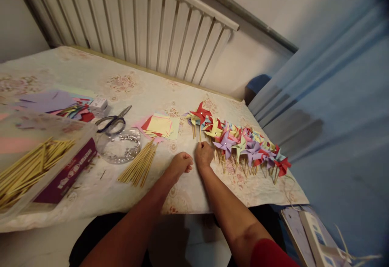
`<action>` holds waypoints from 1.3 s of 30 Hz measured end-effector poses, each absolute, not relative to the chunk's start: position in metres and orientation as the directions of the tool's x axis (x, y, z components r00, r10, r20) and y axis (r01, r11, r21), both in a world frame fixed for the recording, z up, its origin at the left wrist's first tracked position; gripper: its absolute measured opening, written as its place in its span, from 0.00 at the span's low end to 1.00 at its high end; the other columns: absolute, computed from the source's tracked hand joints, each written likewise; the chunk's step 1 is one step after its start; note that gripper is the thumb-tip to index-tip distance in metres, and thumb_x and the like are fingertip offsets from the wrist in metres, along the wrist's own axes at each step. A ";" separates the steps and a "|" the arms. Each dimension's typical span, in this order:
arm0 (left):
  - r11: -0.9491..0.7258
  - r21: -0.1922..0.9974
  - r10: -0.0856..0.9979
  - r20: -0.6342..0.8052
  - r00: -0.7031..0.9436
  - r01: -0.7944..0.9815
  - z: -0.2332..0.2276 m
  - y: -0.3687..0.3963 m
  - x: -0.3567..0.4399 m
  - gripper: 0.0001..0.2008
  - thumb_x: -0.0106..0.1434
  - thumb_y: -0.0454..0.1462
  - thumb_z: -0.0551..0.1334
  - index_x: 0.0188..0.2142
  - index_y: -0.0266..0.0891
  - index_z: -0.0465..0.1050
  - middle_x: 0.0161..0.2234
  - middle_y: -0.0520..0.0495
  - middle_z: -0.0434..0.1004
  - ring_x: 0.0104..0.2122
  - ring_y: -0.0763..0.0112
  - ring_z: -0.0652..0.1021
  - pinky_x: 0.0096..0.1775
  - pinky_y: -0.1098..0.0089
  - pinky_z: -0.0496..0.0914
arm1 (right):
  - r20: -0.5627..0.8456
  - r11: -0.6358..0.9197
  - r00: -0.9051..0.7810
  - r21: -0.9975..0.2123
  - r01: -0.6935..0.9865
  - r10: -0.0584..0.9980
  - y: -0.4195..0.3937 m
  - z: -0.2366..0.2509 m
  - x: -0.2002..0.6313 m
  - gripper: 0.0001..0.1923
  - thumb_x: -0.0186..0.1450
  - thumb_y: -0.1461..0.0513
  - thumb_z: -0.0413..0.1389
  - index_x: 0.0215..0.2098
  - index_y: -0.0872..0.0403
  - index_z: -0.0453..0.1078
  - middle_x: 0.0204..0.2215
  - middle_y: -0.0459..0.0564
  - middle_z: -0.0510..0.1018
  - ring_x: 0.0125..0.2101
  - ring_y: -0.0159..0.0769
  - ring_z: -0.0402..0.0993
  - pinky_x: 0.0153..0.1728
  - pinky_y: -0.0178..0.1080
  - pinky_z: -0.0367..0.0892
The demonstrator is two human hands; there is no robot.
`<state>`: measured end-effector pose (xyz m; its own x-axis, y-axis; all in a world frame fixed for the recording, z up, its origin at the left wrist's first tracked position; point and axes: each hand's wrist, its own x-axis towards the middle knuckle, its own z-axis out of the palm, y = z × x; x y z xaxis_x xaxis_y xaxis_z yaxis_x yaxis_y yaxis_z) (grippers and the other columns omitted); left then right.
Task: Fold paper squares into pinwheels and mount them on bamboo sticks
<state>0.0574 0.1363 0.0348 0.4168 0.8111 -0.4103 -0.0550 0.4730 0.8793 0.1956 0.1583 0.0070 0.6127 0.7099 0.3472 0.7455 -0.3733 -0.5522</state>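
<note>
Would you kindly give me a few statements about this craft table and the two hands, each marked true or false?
1. The right hand holds the stick of a pinwheel at the near end of the pinwheel row. True.
2. The scissors are in the left hand. False: they lie on the table, beside the clear dish of beads; the left hand is a closed fist on the cloth.
3. A loose bundle of wooden sticks lies left of the left hand. True.
4. The stack of square papers is all blue. False: the top sheets are yellow, with red and pink beneath.
5. The plastic box holds more sticks. True.
</note>
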 end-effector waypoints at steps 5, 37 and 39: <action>0.472 0.879 0.810 -0.403 0.426 -0.066 0.034 0.137 0.057 0.07 0.55 0.33 0.65 0.27 0.37 0.67 0.25 0.51 0.74 0.20 0.78 0.72 0.24 0.76 0.64 | 0.332 -0.406 0.611 -0.513 0.757 0.719 0.162 0.009 0.194 0.11 0.65 0.62 0.50 0.27 0.52 0.72 0.24 0.51 0.76 0.26 0.39 0.68 0.28 0.37 0.53; 0.474 0.880 0.795 -0.419 0.439 -0.020 0.042 0.134 0.057 0.05 0.60 0.29 0.59 0.28 0.36 0.65 0.26 0.52 0.73 0.20 0.79 0.71 0.25 0.76 0.65 | 0.219 -0.567 0.641 -0.319 0.759 0.736 0.167 0.024 0.184 0.13 0.69 0.59 0.50 0.36 0.54 0.76 0.34 0.54 0.82 0.34 0.40 0.78 0.32 0.37 0.64; 0.472 0.882 0.797 -0.418 0.437 -0.017 0.042 0.135 0.057 0.05 0.61 0.29 0.58 0.28 0.36 0.65 0.26 0.52 0.73 0.20 0.79 0.71 0.25 0.76 0.65 | 0.215 -0.565 0.641 -0.325 0.759 0.737 0.167 0.023 0.185 0.13 0.69 0.59 0.50 0.36 0.54 0.76 0.34 0.54 0.82 0.34 0.40 0.78 0.32 0.37 0.64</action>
